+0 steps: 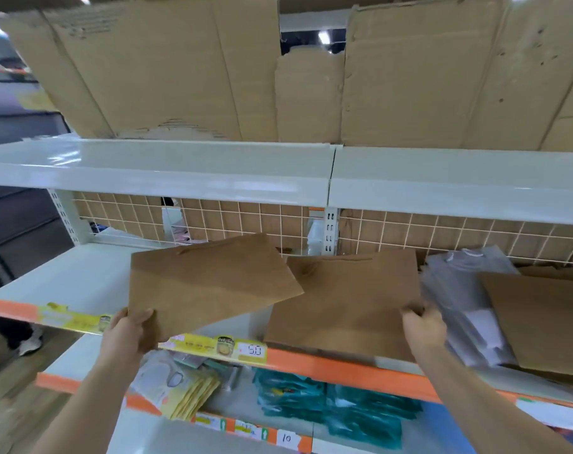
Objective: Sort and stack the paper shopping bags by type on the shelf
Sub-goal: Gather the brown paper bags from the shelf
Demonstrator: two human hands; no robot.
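Note:
My left hand (131, 329) grips the lower left corner of a flat brown paper bag (210, 283), held tilted above the white middle shelf (82, 276). To its right a stack of brown paper bags (347, 299) lies on the same shelf, and my right hand (422, 326) holds its right edge. Right of that stack sits a pile of grey plastic-wrapped bags (465, 296). A further brown paper bag (547, 319) lies partly over them at the far right.
Flattened cardboard sheets (167, 70) stand on the upper shelf (180, 168). A wire grid (246, 217) backs the middle shelf. An orange price rail (344, 365) runs along its front edge. Below lie yellow packets (187, 394) and teal packets (331, 404).

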